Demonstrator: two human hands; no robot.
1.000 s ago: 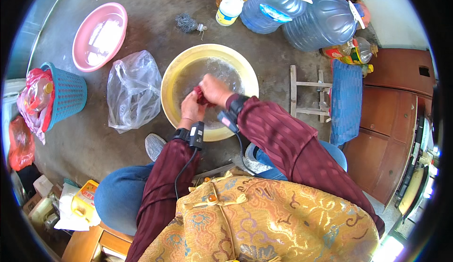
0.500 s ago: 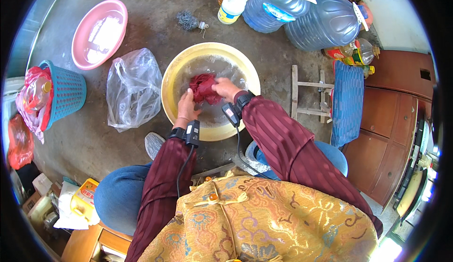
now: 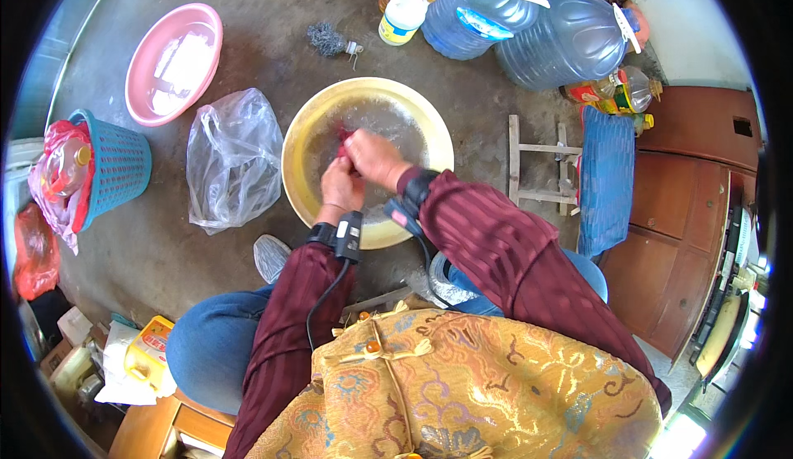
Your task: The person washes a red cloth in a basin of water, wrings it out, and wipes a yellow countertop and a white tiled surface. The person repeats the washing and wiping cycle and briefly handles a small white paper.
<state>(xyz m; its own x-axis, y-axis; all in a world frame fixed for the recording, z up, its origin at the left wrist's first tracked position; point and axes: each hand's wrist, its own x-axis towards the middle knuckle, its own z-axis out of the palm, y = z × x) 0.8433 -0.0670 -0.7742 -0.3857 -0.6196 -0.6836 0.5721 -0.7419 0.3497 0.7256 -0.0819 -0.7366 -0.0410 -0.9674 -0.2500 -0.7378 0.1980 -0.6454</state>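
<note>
A yellow basin (image 3: 429,124) of cloudy, sudsy water stands on the floor in front of me. Over its left half, both of my hands are closed on a dark red cloth (image 3: 344,135), bunched so that only a small part shows between the fingers. My left hand (image 3: 340,185) grips it from below, nearer to me. My right hand (image 3: 373,157) is wrapped round it just above and to the right. Most of the cloth is hidden by the hands.
Left of the basin lies a clear plastic bag (image 3: 235,161), with a pink basin (image 3: 140,87) and a blue laundry basket (image 3: 120,166) beyond. Large water jugs (image 3: 562,42) and a white bottle (image 3: 403,17) stand at the back. A wooden-legged stool (image 3: 609,182) lies at right.
The cloth was spread loosely in the water with my hands apart on either side. Now my hands have come together and squeeze it into a small bunch.
</note>
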